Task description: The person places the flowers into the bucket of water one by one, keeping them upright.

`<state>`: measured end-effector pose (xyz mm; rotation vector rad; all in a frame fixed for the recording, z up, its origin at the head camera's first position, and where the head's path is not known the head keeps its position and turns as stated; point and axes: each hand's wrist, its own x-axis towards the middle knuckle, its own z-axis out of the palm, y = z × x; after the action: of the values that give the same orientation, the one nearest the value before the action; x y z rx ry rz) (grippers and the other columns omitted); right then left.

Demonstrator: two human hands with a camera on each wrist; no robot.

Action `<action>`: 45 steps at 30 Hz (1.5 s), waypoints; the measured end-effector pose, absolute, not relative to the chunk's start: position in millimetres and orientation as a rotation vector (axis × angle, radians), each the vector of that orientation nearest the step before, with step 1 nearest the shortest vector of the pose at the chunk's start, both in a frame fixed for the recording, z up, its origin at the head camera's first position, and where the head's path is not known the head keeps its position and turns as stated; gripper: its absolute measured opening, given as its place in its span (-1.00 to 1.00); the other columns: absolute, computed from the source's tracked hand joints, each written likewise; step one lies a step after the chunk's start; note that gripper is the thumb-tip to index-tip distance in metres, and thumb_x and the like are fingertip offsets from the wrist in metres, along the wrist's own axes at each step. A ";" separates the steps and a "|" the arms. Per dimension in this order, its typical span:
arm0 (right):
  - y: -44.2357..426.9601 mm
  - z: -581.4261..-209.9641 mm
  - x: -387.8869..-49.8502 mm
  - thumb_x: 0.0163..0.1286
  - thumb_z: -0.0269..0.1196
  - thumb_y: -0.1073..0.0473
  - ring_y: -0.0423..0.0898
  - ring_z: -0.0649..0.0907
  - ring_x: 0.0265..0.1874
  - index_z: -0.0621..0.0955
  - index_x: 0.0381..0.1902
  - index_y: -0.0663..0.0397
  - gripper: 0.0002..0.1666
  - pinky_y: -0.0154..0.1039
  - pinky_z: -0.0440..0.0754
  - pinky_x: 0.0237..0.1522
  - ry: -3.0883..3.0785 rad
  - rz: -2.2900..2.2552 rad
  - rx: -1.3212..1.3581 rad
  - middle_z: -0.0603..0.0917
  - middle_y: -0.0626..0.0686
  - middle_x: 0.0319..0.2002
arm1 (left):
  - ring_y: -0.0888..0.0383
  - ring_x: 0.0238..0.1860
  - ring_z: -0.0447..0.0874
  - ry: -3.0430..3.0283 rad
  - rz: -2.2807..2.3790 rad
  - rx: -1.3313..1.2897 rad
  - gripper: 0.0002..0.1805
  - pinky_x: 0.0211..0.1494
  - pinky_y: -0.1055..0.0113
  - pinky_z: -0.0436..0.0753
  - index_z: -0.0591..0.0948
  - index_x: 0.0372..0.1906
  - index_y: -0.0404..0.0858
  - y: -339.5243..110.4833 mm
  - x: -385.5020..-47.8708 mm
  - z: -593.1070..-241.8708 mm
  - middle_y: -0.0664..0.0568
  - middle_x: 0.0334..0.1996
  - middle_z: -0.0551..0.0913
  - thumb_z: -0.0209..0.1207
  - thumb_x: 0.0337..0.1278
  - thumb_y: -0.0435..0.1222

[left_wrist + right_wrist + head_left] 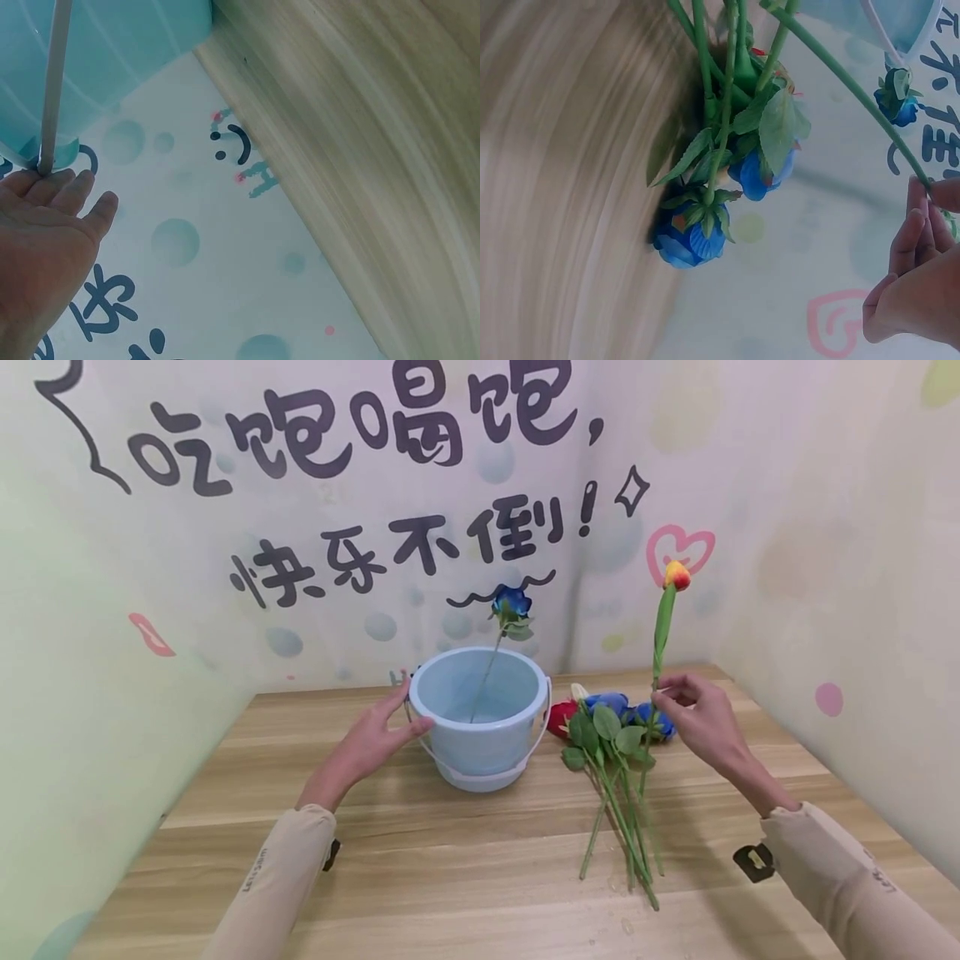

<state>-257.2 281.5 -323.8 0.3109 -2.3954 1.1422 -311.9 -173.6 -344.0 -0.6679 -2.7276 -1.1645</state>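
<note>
A light blue bucket (483,747) stands on the table, a blue rose (512,603) leaning inside it with its bloom above the back rim. My left hand (367,739) rests against the bucket's left side, thumb at the rim and fingers relaxed; the left wrist view shows this hand (49,247) by the handle joint. Between thumb and fingers, my right hand (701,718) pinches the stem of an orange-yellow tulip (677,577), held upright right of the bucket. In the right wrist view this hand (922,270) grips the green stem (855,94).
Several flowers lie right of the bucket: a red rose (562,718), blue roses (656,722) and a white bloom, stems pointing to the front of the wooden table (420,877). A lettered wall (337,635) stands behind, with side walls left and right.
</note>
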 end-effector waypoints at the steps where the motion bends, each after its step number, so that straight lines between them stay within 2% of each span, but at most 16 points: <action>1: 280.9 -322.9 -257.9 0.56 0.19 0.28 -0.23 0.59 -0.31 0.59 0.05 0.45 -0.72 -0.42 0.49 -0.35 -2.389 1.147 0.313 0.72 0.35 -0.21 | -0.19 0.62 -0.06 -2.728 -1.164 -0.667 0.01 0.52 -0.32 0.09 0.04 0.67 -0.19 -173.7 -311.8 -343.9 -0.01 0.64 -0.02 0.17 0.39 0.23; 10: 273.1 -308.8 -264.0 0.55 0.21 0.30 -0.36 0.61 -0.30 0.58 0.04 0.48 -0.72 -0.54 0.54 -0.24 -2.330 1.193 0.349 0.72 0.27 -0.24 | -0.16 0.62 -0.06 -2.724 -1.185 -0.652 0.01 0.54 -0.29 0.09 0.04 0.68 -0.15 -175.1 -310.2 -341.3 0.00 0.64 -0.01 0.17 0.38 0.24; 13: 268.2 -306.1 -266.6 0.55 0.21 0.30 -0.36 0.62 -0.29 0.57 0.05 0.49 -0.71 -0.53 0.55 -0.23 -2.317 1.249 0.355 0.72 0.19 -0.25 | -0.16 0.62 -0.06 -2.722 -1.185 -0.647 0.02 0.54 -0.29 0.10 0.03 0.68 -0.15 -176.0 -310.0 -340.4 -0.01 0.64 -0.01 0.17 0.37 0.25; 20: 252.8 -313.0 -269.5 0.54 0.23 0.34 -0.36 0.64 -0.32 0.56 0.06 0.50 -0.72 -0.47 0.55 -0.25 -2.290 1.387 0.368 0.73 0.20 -0.25 | -0.20 0.61 -0.02 -2.712 -1.173 -0.652 0.01 0.53 -0.28 0.11 0.05 0.67 -0.16 -176.4 -312.0 -342.0 -0.05 0.63 0.02 0.18 0.37 0.24; 27: 234.6 -314.3 -273.0 0.54 0.24 0.32 -0.34 0.66 -0.29 0.54 0.07 0.51 -0.69 -0.46 0.57 -0.24 -2.252 1.533 0.384 0.73 -0.02 -0.29 | -0.20 0.60 0.01 -2.700 -1.178 -0.662 -0.01 0.53 -0.28 0.11 0.08 0.67 -0.18 -175.0 -310.6 -342.7 -0.09 0.62 0.07 0.19 0.38 0.22; 33: 222.1 -307.2 -275.6 0.53 0.24 0.32 -0.29 0.70 -0.24 0.55 0.04 0.51 -0.71 -0.49 0.60 -0.14 -2.230 1.575 0.419 0.74 0.03 -0.26 | -0.21 0.60 0.01 -2.696 -1.178 -0.668 -0.01 0.53 -0.29 0.11 0.08 0.67 -0.18 -173.2 -311.2 -347.1 -0.10 0.62 0.08 0.18 0.38 0.23; 38: 212.1 -301.5 -277.9 0.54 0.24 0.29 -0.30 0.69 -0.23 0.54 0.05 0.49 -0.69 -0.45 0.59 -0.14 -2.229 1.620 0.401 0.75 0.01 -0.25 | -0.18 0.60 0.02 -2.708 -1.181 -0.643 0.00 0.52 -0.27 0.14 0.08 0.67 -0.15 -171.8 -308.4 -347.5 -0.06 0.63 0.06 0.19 0.36 0.24; 45: 195.9 -292.8 -285.9 0.56 0.24 0.21 -0.25 0.65 -0.16 0.53 0.07 0.45 -0.65 -0.39 0.55 -0.09 -2.212 1.672 0.369 0.73 0.16 -0.13 | -0.22 0.59 0.03 -2.690 -1.170 -0.644 0.00 0.51 -0.31 0.14 0.09 0.66 -0.18 -172.4 -309.8 -347.2 -0.12 0.62 0.07 0.19 0.37 0.24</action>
<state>-285.9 195.9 -292.8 0.3687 -2.2116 1.6716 -309.8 -172.4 -347.2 -0.6443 -2.6903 -1.1699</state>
